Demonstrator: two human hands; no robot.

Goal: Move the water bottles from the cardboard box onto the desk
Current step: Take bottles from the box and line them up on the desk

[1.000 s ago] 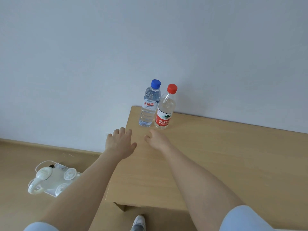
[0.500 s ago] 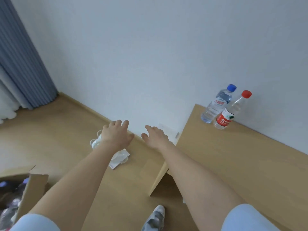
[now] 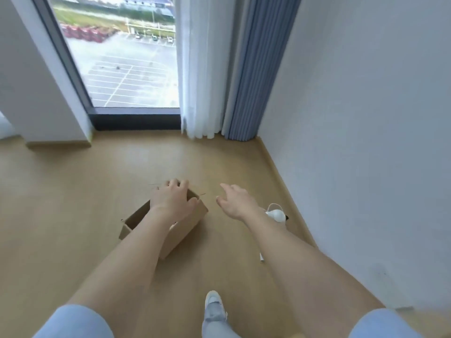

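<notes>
While the person is standing on the wooden floor [image 3: 92, 191], the open cardboard box [image 3: 190, 228] is lying on it at about 7 o'clock from the middle of the view, well apart from the wall [image 3: 366, 118] at 3 o'clock. The left hand [image 3: 172, 201] is hovering palm down over the far corner of the box, with the fingers lightly bent and close together, gripping nothing. I cannot tell if they are touching the cardboard edge. The left forearm [image 3: 146, 240] is crossing over the opening, so the inside of the box is mostly hidden.

At 3 o'clock from the left hand, the right hand [image 3: 235, 202] is reaching forward in the air beside the box, with the fingers relaxed, a little apart and holding nothing. Just at 3 o'clock from this hand, a small white device [image 3: 277, 215] with a thin cable is lying on the floor near the wall. At 6 o'clock a light shoe [image 3: 214, 303] is showing. At 11 o'clock the window [image 3: 122, 57] is showing a parking lot, and at 12 o'clock a white curtain [image 3: 202, 69] and a blue curtain [image 3: 256, 69] are hanging side by side.
</notes>
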